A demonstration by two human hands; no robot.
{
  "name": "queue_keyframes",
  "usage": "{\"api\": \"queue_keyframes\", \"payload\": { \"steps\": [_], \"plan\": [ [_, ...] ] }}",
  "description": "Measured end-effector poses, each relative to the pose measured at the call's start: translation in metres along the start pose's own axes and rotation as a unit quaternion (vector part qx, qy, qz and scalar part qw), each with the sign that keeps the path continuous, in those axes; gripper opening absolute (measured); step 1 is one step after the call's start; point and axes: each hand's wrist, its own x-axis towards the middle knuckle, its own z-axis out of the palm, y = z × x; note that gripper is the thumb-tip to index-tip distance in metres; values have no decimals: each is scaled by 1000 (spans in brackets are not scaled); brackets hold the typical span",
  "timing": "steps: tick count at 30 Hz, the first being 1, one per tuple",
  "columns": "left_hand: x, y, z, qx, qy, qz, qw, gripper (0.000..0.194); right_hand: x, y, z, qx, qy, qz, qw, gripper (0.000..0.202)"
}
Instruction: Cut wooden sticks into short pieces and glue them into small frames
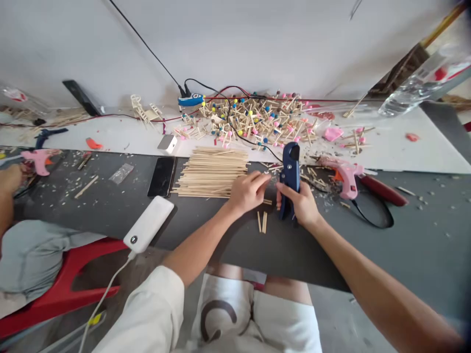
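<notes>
My right hand is wrapped round a dark blue hand cutter, which stands upright over the grey table mat. Just left of the cutter, my left hand has its fingers pinched together; a small pale stick end seems to show at the fingertips, too small to make out clearly. Many long thin wooden sticks lie side by side in a stack left of my left hand. Short cut sticks rest on the mat below and between my hands, and more small pieces lie behind the cutter.
A pink glue gun with a black cable lies right of the cutter. Behind is a pile of stick pieces with coloured balls. A phone and white power bank are at left. Another person's hand is at far left.
</notes>
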Motion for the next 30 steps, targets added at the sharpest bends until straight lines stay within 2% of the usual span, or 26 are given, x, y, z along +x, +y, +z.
{"api": "queue_keyframes", "payload": {
  "steps": [6,10,17,30],
  "plan": [
    [5,-4,4,3,4,4,1000,29,1,4,5,20,42,-37,998,30],
    [7,-7,3,0,30,10,1000,28,2,3,5,20,34,-43,998,29],
    [7,-12,1,10,39,5,999,28,3,2,4,20,15,-26,999,32],
    [7,-11,2,45,14,12,999,30,7,0,2,-16,-22,-17,999,32]
  ]
}}
